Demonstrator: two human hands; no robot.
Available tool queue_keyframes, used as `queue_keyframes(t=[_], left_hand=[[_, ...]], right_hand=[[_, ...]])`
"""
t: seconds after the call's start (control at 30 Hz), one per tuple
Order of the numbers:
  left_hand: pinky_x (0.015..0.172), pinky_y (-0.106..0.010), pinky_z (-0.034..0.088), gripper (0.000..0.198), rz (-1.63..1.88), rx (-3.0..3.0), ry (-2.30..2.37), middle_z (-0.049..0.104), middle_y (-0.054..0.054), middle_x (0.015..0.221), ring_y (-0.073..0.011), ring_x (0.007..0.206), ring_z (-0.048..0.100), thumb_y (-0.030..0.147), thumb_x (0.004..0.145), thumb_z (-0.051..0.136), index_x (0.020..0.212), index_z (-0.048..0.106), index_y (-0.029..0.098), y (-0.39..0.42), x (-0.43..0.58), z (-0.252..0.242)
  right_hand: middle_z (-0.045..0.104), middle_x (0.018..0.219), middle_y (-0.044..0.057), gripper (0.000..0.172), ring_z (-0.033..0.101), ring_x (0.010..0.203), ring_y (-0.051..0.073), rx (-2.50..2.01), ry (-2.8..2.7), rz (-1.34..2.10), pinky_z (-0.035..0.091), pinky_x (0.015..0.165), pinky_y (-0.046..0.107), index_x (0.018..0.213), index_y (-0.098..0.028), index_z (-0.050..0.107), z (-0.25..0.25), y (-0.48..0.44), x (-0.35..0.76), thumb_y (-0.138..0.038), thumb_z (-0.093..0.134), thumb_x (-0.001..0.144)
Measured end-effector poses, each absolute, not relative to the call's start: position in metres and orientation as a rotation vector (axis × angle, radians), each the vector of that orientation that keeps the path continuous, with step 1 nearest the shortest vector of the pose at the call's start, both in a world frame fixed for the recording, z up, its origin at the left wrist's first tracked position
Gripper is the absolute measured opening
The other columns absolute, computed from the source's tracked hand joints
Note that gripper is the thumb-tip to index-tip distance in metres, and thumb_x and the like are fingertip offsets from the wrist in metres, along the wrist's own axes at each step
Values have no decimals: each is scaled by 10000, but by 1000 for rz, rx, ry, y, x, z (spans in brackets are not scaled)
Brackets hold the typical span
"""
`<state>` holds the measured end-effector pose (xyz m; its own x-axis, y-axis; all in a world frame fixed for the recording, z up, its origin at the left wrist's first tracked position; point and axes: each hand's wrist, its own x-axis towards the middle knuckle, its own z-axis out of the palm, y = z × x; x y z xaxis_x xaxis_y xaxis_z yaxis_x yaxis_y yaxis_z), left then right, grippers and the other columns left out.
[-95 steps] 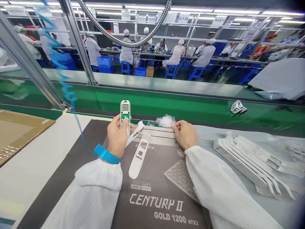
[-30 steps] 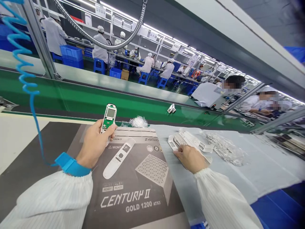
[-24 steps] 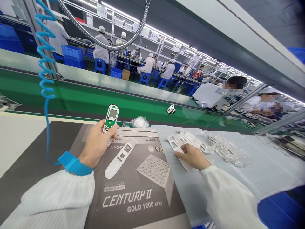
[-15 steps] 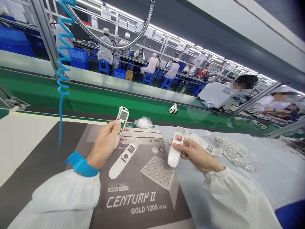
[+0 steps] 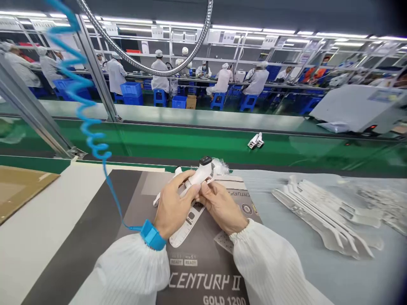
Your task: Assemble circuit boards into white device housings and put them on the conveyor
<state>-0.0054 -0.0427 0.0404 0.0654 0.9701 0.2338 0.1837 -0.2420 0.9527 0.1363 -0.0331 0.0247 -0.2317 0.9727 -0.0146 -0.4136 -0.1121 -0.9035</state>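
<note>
A white handheld device [image 5: 201, 173] with a black tip is held up over the printed box panel. My left hand [image 5: 174, 205] is closed round its near part, thumb on top. On its right side, the fingertips of my right hand [image 5: 221, 205] are pinched at its edge, by a thin white part; both hands partly hide this spot. Beneath them a white plastic shell [image 5: 182, 233] with cut-outs lies on the dark panel [image 5: 203, 264]. Another white piece [image 5: 178, 170] shows partly behind my left hand. A blue wrist strap [image 5: 153, 234] circles my left wrist.
Several white plastic shells [image 5: 324, 220] lie stacked on the grey-blue sheet at right, beside clear bags [image 5: 381, 195]. A crumpled clear bag [image 5: 220, 166] sits behind the device. A coiled blue cord [image 5: 92, 127] hangs at left. Co-workers sit beyond the green conveyor [image 5: 190, 137].
My hands have come together; before, the left held a device with its screen and green board exposed, and the right a white shell, apart. The device now shows its white back. The view has swung right.
</note>
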Motion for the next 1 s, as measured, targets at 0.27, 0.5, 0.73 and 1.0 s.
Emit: queue_keyframes(t=[0.27,0.5,0.73,1.0], left_hand=[[950,-338,501,323,1198,1562,1157,685,-29,1215,-229,1111,634,382,911,597,1214,656,290,-47,2,48],[821,-397,507,447,876,2161,1351,708,-131,1124,-308,965,684,477,932,522,1288,576,213,-61,18,37],[607,-343,473,433,589,2372,1386,732,-102,796,-282,691,695,553,948,433,1027,631,177,-64,18,35],[919,-356,489,509,1233,2278,1500,646,-80,1263,-246,1117,623,519,915,556,1332,482,235,-56,11,40]], right_hand=[[626,766,8,372,559,729,135,-818,-1023,1516,474,747,291,832,-193,639,29,-37,145,-562,682,812],[626,699,27,549,623,788,201,-750,-464,1617,509,818,357,821,-230,612,48,-34,147,-703,347,905],[341,444,-49,520,420,455,142,-719,-455,1666,445,560,309,641,-223,505,56,-42,158,-672,405,885],[677,966,36,286,622,978,189,-491,-712,1805,501,858,318,967,-212,663,47,-50,147,-480,656,867]])
